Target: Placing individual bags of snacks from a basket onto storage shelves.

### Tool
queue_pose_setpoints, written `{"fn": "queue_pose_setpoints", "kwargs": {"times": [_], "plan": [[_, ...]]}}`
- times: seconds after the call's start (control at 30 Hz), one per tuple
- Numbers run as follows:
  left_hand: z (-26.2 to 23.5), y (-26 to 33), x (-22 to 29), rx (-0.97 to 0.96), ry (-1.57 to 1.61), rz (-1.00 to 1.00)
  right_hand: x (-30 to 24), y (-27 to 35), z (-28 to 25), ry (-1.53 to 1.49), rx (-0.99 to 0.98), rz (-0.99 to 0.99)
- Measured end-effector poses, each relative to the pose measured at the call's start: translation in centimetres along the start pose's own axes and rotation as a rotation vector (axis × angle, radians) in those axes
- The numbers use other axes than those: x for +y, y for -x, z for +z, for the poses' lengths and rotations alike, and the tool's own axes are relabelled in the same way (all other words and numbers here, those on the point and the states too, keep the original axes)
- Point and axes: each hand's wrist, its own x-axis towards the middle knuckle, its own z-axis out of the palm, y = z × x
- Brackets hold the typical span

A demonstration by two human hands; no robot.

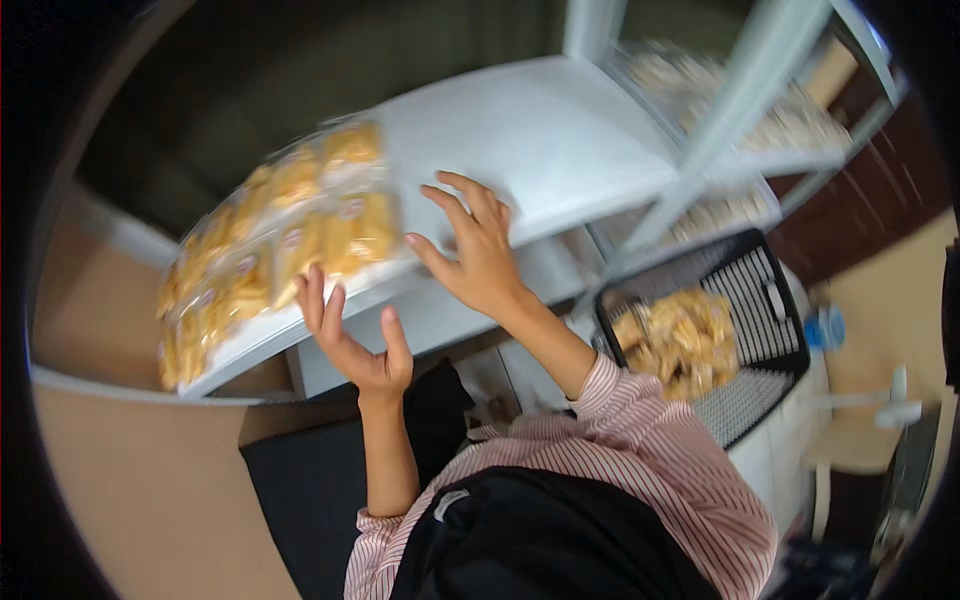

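Hovering hands: in the head view, the left hand (360, 355) hangs just off the front edge of the shelf (540, 140); the right hand (475, 255) is over that edge, to the right of the rows.
Left grip: released, fingers spread and slightly bent, nothing held; the fingertips overlap the lower border of the front row, and whether they touch it cannot be told.
Right grip: also released and holding nothing, fingers apart and pointing toward the back edge, thumb just beside the end pack (358, 235), with a slight gap showing.
Packs: clear-wrapped, yellow-brown packs (295, 180) lie in two rows from the shelf's left end toward its middle, one row along the front edge, one toward the back edge; blur hides finer detail.
Basket: the black basket (750, 275) sits beyond the shelf's right front, with similar bags (690, 330) heaped toward its left side.
Step in hand: judging by the rows and the spread hands, probably setting out or straightening packs, with the end pack roughly in line.
Next move: seems to call for a light fingertip nudge to square the end pack, or a right-hand reach for another bag, lifted well over the basket's rim.
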Motion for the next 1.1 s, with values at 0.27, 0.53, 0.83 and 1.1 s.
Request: {"fn": "queue_pose_setpoints", "kwargs": {"times": [0.27, 0.53, 0.83, 1.1], "plan": [[10.0, 2.6, 4.4, -0.35, 0.045, -0.068, 10.0, 11.6, -14.3, 0.258, 0.38, 0.18], [14.2, 3.5, 4.6, -0.47, -0.464, -0.052, 23.4, 31.8, -23.7, 0.618, 0.377, 0.954], [15.9, 4.1, 2.9, -0.454, -0.838, 0.115, 33.5, 34.8, -27.3, 0.796, -0.145, 1.154], [16.2, 4.3, 2.7, -0.496, -0.955, 0.095, 36.3, 36.6, -26.9, 0.888, -0.574, 1.038]]}}
